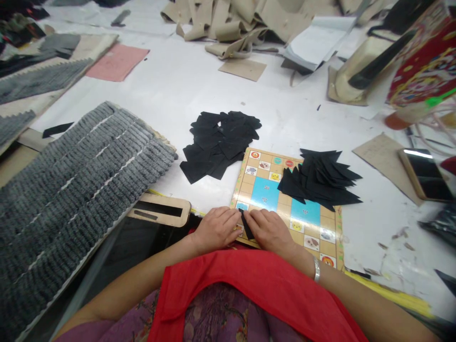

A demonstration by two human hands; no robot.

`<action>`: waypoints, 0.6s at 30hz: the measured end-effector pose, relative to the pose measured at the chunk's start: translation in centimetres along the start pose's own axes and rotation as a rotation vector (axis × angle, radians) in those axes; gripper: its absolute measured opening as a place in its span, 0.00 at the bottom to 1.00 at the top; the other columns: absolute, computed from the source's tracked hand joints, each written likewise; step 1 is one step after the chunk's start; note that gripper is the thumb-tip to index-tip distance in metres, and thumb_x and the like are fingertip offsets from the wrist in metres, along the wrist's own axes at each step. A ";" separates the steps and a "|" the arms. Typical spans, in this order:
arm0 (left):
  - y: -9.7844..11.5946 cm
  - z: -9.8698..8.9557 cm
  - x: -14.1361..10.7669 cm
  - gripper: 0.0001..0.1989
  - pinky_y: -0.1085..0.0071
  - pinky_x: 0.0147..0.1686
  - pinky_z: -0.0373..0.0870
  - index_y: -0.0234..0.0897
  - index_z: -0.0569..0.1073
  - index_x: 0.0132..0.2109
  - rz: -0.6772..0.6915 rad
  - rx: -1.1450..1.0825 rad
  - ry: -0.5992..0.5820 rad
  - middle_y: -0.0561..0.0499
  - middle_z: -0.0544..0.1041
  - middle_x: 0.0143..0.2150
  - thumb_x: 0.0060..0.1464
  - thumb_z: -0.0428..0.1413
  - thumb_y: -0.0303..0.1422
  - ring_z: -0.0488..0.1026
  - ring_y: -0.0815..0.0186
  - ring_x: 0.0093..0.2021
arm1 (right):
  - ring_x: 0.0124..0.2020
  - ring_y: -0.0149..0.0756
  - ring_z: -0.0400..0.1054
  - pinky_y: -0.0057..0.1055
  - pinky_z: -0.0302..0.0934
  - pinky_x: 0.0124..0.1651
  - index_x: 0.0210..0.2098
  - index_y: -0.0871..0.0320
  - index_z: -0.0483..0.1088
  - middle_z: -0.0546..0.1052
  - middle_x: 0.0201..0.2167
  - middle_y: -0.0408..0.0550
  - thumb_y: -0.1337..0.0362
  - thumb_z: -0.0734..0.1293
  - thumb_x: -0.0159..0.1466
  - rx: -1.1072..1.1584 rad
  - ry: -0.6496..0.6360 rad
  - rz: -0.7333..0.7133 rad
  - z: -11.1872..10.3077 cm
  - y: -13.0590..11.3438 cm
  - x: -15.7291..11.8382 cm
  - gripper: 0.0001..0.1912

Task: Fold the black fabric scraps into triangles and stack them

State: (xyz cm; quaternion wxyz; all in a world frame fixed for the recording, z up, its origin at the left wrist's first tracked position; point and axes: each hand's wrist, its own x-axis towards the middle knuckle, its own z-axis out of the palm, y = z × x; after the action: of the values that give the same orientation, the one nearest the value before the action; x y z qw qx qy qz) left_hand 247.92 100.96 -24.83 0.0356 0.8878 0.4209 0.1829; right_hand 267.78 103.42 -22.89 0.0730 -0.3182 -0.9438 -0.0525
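Observation:
A small black fabric piece (246, 227) lies at the near edge of a printed game board (245, 190), between my two hands. My left hand (218, 229) has its fingers curled together, the tips at the piece's left edge. From the other side, my right hand (271, 230) presses on the piece with bent, closed fingers. The piece looks narrow and folded, though the fingers hide part of it. On the board's right side sits a fanned pile of black fabric pieces (320, 178). Another loose heap of black fabric pieces (223, 140) lies on the table beyond the board.
Grey ribbed knit panels (85, 185) lie stacked at left, near a slotted wooden template (162, 210). A phone (425, 173) rests on the right. Farther back are beige fabric strips (231, 28), a paper pad (315, 40) and a pink sheet (119, 62).

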 end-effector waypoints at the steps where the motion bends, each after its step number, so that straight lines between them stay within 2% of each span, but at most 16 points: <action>1: 0.1 0.0 0.1 0.21 0.65 0.47 0.63 0.31 0.66 0.53 -0.020 0.008 -0.007 0.44 0.70 0.51 0.60 0.46 0.41 0.65 0.60 0.49 | 0.32 0.39 0.58 0.35 0.51 0.32 0.44 0.67 0.68 0.70 0.33 0.54 0.70 0.57 0.63 -0.013 -0.011 -0.001 -0.1 -0.1 0.1 0.13; 6: -0.1 -0.6 0.7 0.21 0.61 0.42 0.64 0.40 0.67 0.53 -0.129 0.105 -0.071 0.44 0.69 0.50 0.57 0.49 0.45 0.65 0.57 0.47 | 0.33 0.40 0.57 0.36 0.50 0.32 0.45 0.65 0.67 0.69 0.33 0.54 0.70 0.55 0.64 -0.038 -0.062 -0.018 -0.5 -0.2 0.3 0.14; 10: -0.8 -0.9 0.5 0.18 0.58 0.47 0.63 0.39 0.70 0.49 -0.253 0.087 0.018 0.43 0.66 0.54 0.57 0.50 0.43 0.62 0.55 0.52 | 0.33 0.40 0.58 0.36 0.50 0.31 0.46 0.65 0.67 0.70 0.33 0.54 0.70 0.55 0.64 -0.049 -0.080 -0.014 -0.5 -0.3 0.6 0.14; 13: -0.4 -0.3 0.4 0.15 0.61 0.51 0.62 0.35 0.69 0.49 -0.163 0.012 0.081 0.43 0.69 0.53 0.58 0.48 0.37 0.62 0.59 0.54 | 0.33 0.39 0.58 0.35 0.51 0.32 0.45 0.64 0.67 0.70 0.34 0.54 0.69 0.55 0.65 -0.029 -0.069 0.007 -0.2 -0.2 0.6 0.14; 15: 0.0 0.3 0.4 0.14 0.64 0.51 0.62 0.33 0.70 0.48 -0.070 -0.028 0.062 0.44 0.71 0.50 0.59 0.47 0.34 0.64 0.61 0.52 | 0.34 0.38 0.59 0.35 0.52 0.33 0.46 0.64 0.67 0.70 0.36 0.55 0.69 0.54 0.65 0.009 -0.041 0.012 0.0 0.1 0.2 0.15; 18: 0.4 0.8 0.4 0.12 0.63 0.51 0.63 0.33 0.70 0.46 -0.038 -0.025 0.039 0.45 0.72 0.49 0.59 0.46 0.32 0.66 0.61 0.51 | 0.35 0.38 0.59 0.34 0.55 0.35 0.49 0.64 0.66 0.71 0.38 0.55 0.69 0.54 0.66 0.096 0.022 0.005 0.2 1.0 -1.3 0.16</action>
State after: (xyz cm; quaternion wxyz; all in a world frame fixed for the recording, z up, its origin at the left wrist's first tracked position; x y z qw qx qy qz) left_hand 248.78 101.07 -25.33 0.0417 0.8754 0.4358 0.2049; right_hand 269.38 103.50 -23.25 0.0987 -0.3159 -0.9436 -0.0105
